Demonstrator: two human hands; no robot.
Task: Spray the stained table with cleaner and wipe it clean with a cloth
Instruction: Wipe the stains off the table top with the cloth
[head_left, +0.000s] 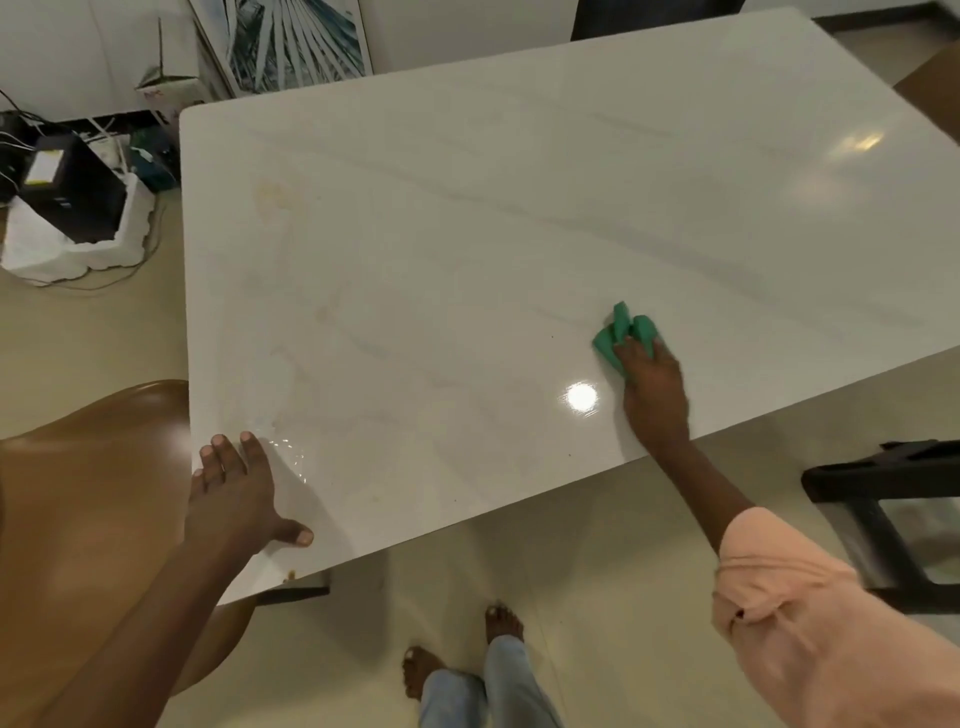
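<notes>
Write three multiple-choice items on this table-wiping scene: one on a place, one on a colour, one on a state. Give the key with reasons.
1. Where is the left hand?
A. flat on the table's near left corner
B. on the brown chair
C. on the cloth

2. What colour is the cloth?
A. white
B. green
C. pink

3. What is the right hand doing?
A. hanging idle
B. holding a spray bottle
C. holding the cloth on the table

Key: 1 A, its spread fingers lie on the tabletop by the corner. 2 B, the bunched fabric is green. 3 C, its fingers cover the cloth, which lies on the surface.
</notes>
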